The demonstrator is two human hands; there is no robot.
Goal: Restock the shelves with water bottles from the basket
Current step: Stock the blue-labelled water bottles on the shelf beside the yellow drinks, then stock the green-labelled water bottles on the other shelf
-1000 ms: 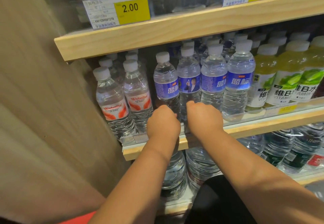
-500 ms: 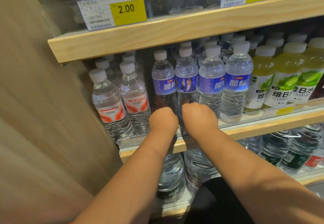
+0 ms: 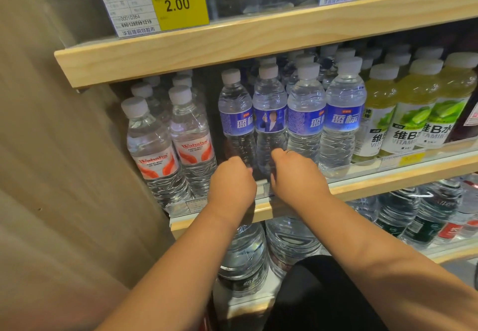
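Four blue-label water bottles (image 3: 341,121) stand in the front row of the middle shelf (image 3: 388,183), behind a clear plastic rail. My left hand (image 3: 231,184) rests at the rail in front of the leftmost blue-label bottle (image 3: 236,121). My right hand (image 3: 297,175) is at the base of the bottle with a portrait label (image 3: 270,121). Both hands are curled with the knuckles toward me, and the fingers are hidden behind them. The basket is out of view.
Two red-label water bottles (image 3: 152,154) stand left of my hands, against a wooden side panel (image 3: 51,175). Green vitamin drinks (image 3: 413,123) fill the right. A shelf with price tags (image 3: 178,7) hangs above. Large water bottles (image 3: 245,258) sit on the shelf below.
Both hands stay at the shelf's front rail, almost where they were. The view has shifted slightly.
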